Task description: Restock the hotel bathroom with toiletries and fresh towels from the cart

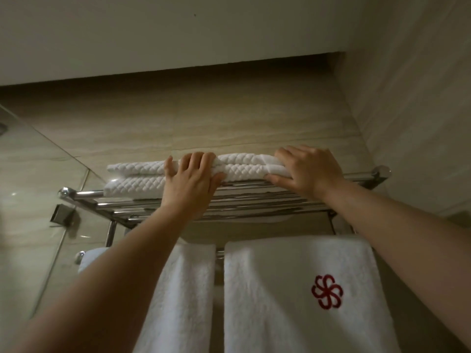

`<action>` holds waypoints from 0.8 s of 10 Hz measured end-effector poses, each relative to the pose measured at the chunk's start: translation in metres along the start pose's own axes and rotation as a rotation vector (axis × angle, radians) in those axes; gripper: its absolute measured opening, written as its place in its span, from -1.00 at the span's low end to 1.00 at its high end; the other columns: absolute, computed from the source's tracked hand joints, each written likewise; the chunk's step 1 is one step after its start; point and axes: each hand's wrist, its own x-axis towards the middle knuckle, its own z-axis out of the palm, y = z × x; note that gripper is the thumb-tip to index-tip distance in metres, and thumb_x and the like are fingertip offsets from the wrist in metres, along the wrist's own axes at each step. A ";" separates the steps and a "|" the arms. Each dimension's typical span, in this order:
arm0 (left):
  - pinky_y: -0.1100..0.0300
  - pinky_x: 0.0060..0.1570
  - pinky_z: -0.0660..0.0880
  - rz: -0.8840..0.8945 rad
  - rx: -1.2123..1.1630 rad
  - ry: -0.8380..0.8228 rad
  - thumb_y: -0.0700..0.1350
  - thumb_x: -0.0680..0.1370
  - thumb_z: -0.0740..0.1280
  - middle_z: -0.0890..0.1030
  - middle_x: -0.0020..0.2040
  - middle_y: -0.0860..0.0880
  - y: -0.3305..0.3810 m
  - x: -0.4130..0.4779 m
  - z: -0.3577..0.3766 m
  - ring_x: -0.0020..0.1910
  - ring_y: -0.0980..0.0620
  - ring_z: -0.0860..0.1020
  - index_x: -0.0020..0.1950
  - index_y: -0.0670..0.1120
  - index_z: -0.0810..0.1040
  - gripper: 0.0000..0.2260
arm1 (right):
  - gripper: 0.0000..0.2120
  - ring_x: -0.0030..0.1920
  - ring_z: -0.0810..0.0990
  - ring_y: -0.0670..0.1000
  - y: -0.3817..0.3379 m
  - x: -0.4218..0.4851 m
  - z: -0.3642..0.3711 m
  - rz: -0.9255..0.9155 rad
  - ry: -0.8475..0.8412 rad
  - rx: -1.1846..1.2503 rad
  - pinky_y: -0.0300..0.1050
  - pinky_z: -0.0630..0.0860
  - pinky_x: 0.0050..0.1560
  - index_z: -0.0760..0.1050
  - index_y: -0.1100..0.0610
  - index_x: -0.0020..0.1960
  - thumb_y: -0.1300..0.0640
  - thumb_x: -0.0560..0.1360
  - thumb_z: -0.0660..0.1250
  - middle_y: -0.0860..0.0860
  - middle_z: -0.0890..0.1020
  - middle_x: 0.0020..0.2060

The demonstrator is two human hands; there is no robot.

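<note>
A folded white towel [142,178] with a woven diamond texture lies on the chrome wall rack [254,200] high above me. My left hand [190,180] clasps its middle, fingers curled over the top edge and thumb underneath. My right hand [308,171] holds its right end, fingers on top and thumb under the fold. Below the rack, two white towels hang from a bar: a plain one [183,289] on the left and a wider one [280,301] with a red embroidered pinwheel logo on the right.
The beige tiled wall [204,123] is behind the rack and a side wall [407,110] stands close on the right. A glass shower panel [38,200] with a metal bracket sits at the left. A ceiling soffit [153,47] hangs overhead.
</note>
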 end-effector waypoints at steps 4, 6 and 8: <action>-0.14 0.40 -0.31 -0.105 0.003 -0.283 0.20 0.60 -0.14 -0.20 0.55 0.02 0.007 -0.013 -0.017 0.51 0.01 -0.25 0.52 0.05 -0.23 -0.45 | -0.53 0.18 0.43 0.10 -0.039 -0.009 -0.020 0.272 -0.227 0.053 0.02 0.28 0.19 0.32 0.10 0.27 -0.21 0.54 0.04 0.06 0.49 0.21; -0.05 0.45 -0.27 -0.027 0.021 -0.333 0.16 0.61 -0.12 -0.23 0.54 0.01 -0.003 -0.060 -0.055 0.50 0.05 -0.26 0.52 -0.02 -0.24 -0.44 | -0.48 0.36 0.39 0.11 -0.110 -0.013 -0.055 0.179 -0.234 0.203 0.11 0.20 0.40 0.36 0.15 0.36 -0.07 0.51 -0.01 0.09 0.47 0.31; 0.08 0.02 0.56 0.076 -0.281 -0.597 -0.05 0.62 0.11 0.60 0.04 -0.06 -0.024 -0.102 -0.120 -0.05 0.03 0.58 0.08 -0.12 0.53 -0.75 | -0.64 0.00 0.42 0.01 -0.171 -0.002 -0.102 0.237 -0.447 0.382 -0.05 0.31 0.06 0.43 0.04 0.00 -0.06 0.57 -0.10 -0.05 0.51 -0.07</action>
